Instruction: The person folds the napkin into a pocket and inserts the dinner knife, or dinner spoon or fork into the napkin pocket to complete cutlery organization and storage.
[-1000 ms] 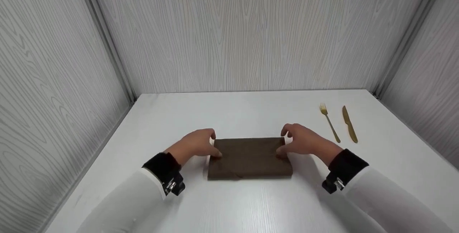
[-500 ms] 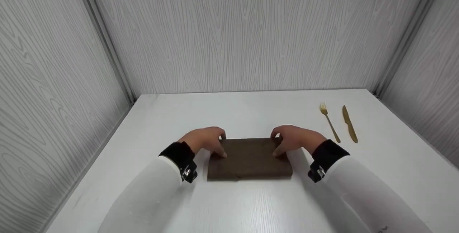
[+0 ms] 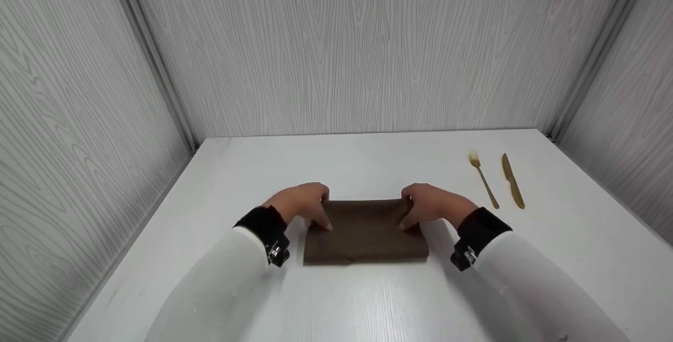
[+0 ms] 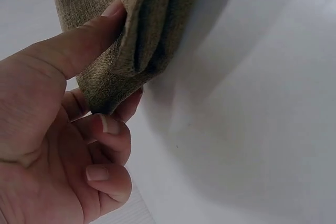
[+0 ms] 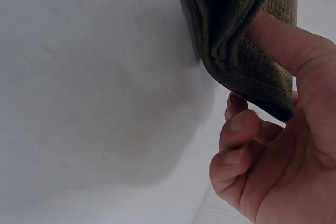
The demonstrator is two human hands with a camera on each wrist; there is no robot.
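The left hand (image 3: 301,204) pinched the far left corner of the cloth (image 3: 365,231), with the thumb (image 4: 79,51) on top of the folded layers and a finger under them. The other fingers (image 4: 107,174) of this hand were curled and held nothing. The right hand (image 3: 432,205) pinched the far right corner in the same way, its thumb (image 5: 283,45) pressed on the upper side. In both wrist views the corners were lifted a little from the table (image 3: 368,300), and the layers were open at the edge.

The cloth was brown, folded to a rectangle, and it lay in the middle of the white table. Its near edge was flat on the surface, parallel to the near side of the table.

A fork (image 3: 482,178) and a knife (image 3: 512,180) lay side by side near the far right corner, well apart from the right hand. Free white surface lay to the left of the cloth, behind it up to the back wall (image 3: 368,47), and in front of it between the two sleeves.
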